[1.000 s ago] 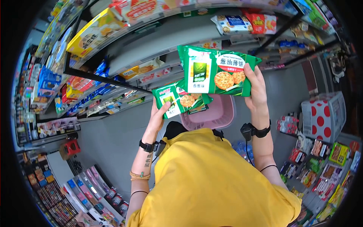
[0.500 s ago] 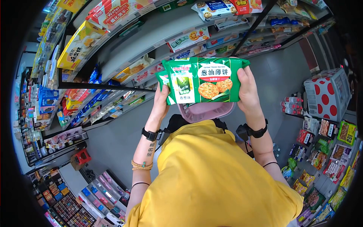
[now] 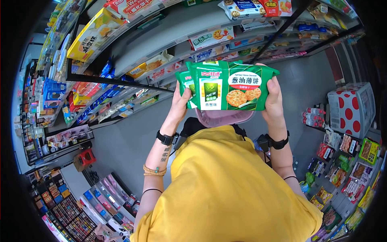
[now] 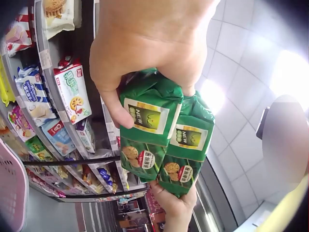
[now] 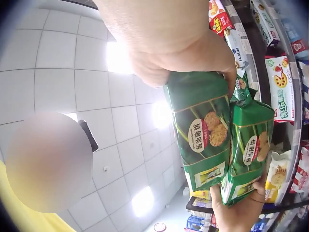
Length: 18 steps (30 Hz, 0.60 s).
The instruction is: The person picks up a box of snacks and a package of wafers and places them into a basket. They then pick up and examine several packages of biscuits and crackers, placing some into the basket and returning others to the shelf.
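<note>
Two green biscuit packs are held up between the hands, one in front of the other. In the head view the front pack point(image 3: 229, 86) faces up and covers most of the rear pack point(image 3: 188, 86). The left hand point(image 3: 177, 104) grips the packs at their left ends, its thumb on the rear pack's face. At the right end the right hand point(image 3: 273, 101) grips the front pack, thumb on its edge. Both wrist views show the packs side by side and overlapping, the left wrist view with the right hand point(image 4: 175, 205) at their far ends.
Below the packs a pink basket point(image 3: 223, 117) stands on the grey floor point(image 3: 117, 139). Shelves point(image 3: 161, 36) of boxed and bagged snacks run across the top and left. At the right are a red-dotted white box point(image 3: 348, 109), bottles point(image 3: 313, 117) and more snack packs point(image 3: 338, 177).
The packs, held apart a second ago with one in each hand, have come together and overlap. Since the middle frame they have shifted slightly right, and the rear pack shows more at the left.
</note>
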Motion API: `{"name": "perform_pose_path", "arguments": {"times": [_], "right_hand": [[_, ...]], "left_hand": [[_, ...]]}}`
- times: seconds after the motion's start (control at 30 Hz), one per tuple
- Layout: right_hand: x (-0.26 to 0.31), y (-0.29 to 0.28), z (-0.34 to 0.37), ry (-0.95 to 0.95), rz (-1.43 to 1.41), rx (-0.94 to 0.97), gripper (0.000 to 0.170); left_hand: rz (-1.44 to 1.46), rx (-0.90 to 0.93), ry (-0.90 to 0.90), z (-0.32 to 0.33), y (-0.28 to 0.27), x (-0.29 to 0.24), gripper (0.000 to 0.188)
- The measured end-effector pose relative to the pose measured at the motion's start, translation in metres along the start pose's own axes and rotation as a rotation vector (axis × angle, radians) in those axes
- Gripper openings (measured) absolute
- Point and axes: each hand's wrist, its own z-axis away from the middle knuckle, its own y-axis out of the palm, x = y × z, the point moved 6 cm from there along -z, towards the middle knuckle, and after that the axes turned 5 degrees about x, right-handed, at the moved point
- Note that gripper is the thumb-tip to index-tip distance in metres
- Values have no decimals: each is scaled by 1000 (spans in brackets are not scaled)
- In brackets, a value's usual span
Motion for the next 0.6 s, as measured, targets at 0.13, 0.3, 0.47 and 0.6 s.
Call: {"name": "perform_pose_path", "arguments": {"times": [0.13, 0.3, 0.47, 0.6], "right_hand": [[-1, 5, 1, -8, 27, 45, 56], [-2, 16, 1, -48, 142, 145, 80], [-7, 32, 0, -163, 300, 252, 80], [-6, 40, -1, -279, 385, 332, 81]], "left_hand": [[-64, 13, 4, 7, -3, -1, 91], [-279, 48, 84, 11, -6, -11, 114], [-78, 85, 50, 22, 4, -31, 110], [87, 66, -29, 25, -7, -30, 98]]}}
